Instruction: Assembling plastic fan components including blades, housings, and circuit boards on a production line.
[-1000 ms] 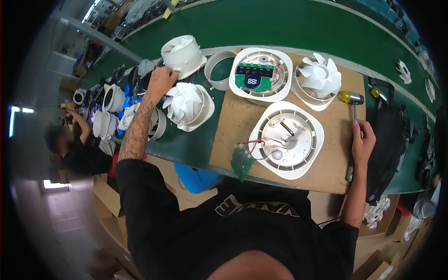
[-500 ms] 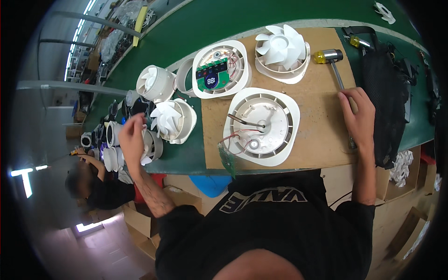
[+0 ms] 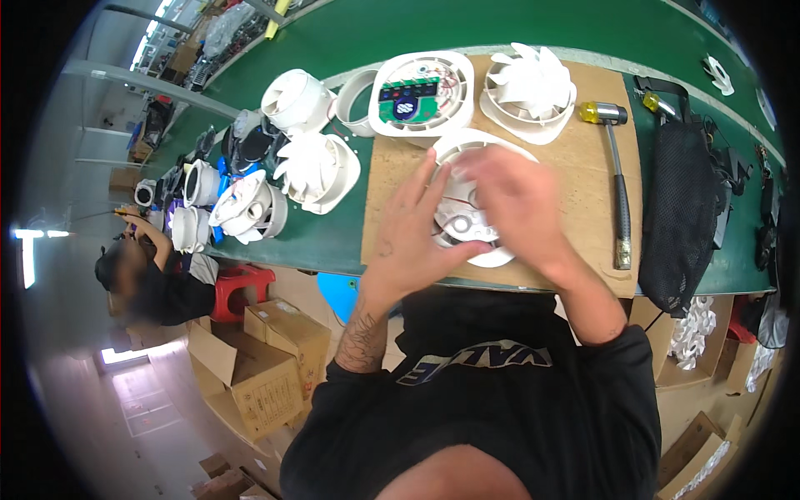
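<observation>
On the cardboard sheet (image 3: pixel 583 225), I record the white housing (image 3: pixel 460 210) toward seven o'clock. The hammer (image 3: pixel 618 187) lies released at three. Both hands have converged over the housing, centring work there: left hand (image 3: pixel 408 242), thumb spread wide; right hand (image 3: pixel 521 204) blurred, fingers indeterminable.
</observation>
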### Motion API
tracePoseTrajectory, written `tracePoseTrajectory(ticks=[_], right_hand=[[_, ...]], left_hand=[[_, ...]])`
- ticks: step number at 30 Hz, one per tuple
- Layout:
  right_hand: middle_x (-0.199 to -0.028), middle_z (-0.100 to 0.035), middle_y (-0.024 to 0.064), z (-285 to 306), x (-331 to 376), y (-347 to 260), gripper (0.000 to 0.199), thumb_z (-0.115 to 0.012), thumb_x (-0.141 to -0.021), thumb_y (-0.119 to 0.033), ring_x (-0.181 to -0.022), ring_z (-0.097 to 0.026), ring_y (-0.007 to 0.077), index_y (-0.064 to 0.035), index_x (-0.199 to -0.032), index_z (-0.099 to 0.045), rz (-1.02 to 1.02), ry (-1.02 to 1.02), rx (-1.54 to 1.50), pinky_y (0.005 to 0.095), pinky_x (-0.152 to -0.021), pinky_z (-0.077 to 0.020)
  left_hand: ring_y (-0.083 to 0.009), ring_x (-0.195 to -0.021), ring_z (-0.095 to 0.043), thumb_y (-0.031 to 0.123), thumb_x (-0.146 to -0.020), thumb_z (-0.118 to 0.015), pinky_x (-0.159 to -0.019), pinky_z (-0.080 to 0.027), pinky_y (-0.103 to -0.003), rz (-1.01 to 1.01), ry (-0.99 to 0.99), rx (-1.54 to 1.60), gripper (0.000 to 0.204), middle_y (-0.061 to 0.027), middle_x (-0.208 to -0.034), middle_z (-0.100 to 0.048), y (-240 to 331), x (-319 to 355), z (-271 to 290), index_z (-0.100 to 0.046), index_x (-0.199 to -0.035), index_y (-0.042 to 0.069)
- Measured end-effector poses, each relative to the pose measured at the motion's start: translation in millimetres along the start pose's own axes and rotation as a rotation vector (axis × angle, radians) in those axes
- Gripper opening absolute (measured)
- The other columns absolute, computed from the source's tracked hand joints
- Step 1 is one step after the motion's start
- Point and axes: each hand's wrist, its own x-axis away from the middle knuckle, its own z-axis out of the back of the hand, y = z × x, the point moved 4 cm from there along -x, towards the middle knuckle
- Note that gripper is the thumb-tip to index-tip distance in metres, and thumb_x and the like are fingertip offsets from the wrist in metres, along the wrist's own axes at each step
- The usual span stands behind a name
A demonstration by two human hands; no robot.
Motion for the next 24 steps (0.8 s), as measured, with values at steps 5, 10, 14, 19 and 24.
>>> tracePoseTrajectory(ticks=[5, 10, 14, 19, 24], right_hand=[[-0.081, -0.066, 0.0052, 77.6, -2.6, -49.5, 0.013, -0.063, -0.093, -0.010, -0.057, -0.053, 0.0082, 0.0000, -0.099, -0.069, 0.019, 0.544, 0.065, 0.0216, -0.048, -0.0414], [-0.081, -0.067, 0.0222, 81.3, 41.1, 19.2, 0.022, -0.067, -0.087, -0.015, -0.070, -0.065, 0.0360, 0.0047, -0.098, -0.069, -0.509, 0.223, 0.795, 0.0388, -0.066, -0.0510], [-0.098, -0.067, 0.0228, 56.9, 54.6, 11.4, 0.037, -0.070, -0.086, -0.025, -0.090, -0.065, 0.0369, 0.0022, -0.111, -0.065, -0.473, 0.150, 0.839, 0.0400, -0.080, -0.0513], [-0.131, -0.051, 0.0178, -19.2, 46.8, -51.8, 0.068, -0.079, -0.073, -0.036, -0.126, -0.047, 0.0334, -0.0048, -0.129, -0.055, -0.080, -0.328, 0.912, 0.0556, -0.109, -0.0285], [-0.122, -0.055, 0.0157, -41.1, 50.6, -32.6, 0.063, -0.080, -0.071, -0.035, -0.123, -0.049, 0.0327, -0.0012, -0.119, -0.056, -0.069, -0.346, 1.032, 0.0614, -0.111, -0.0217]], left_hand=[[-0.0406, -0.130, -0.041, 0.045, -0.070, -0.081, -0.105, -0.036, -0.047, -0.022, 0.056, -0.070, 0.092, -0.0274, -0.145, -0.037, 2.7, 10.0, 8.4, -0.044, -0.136, -0.008], [-0.0352, -0.112, -0.057, 0.018, -0.075, -0.080, -0.096, -0.046, -0.042, -0.173, 0.198, 0.194, 0.050, -0.0209, -0.125, -0.058, 25.2, 49.4, 19.4, -0.062, -0.118, -0.002], [-0.0272, -0.088, -0.067, 0.007, -0.080, -0.073, -0.079, -0.053, -0.033, -0.127, -0.252, 0.705, 0.018, -0.0154, -0.097, -0.068, 28.7, 75.9, -20.8, -0.068, -0.094, -0.003], [-0.0391, -0.103, -0.055, 0.013, -0.082, -0.073, -0.088, -0.047, -0.043, 0.108, 0.063, 0.386, 0.040, -0.0209, -0.115, -0.054, -16.2, 82.2, -39.1, -0.055, -0.114, -0.001], [-0.0426, -0.125, -0.042, 0.020, -0.070, -0.083, -0.105, -0.035, -0.047, 0.140, 0.277, 0.539, 0.092, -0.0259, -0.135, -0.042, -27.6, 65.4, -51.4, -0.028, -0.140, -0.005]])
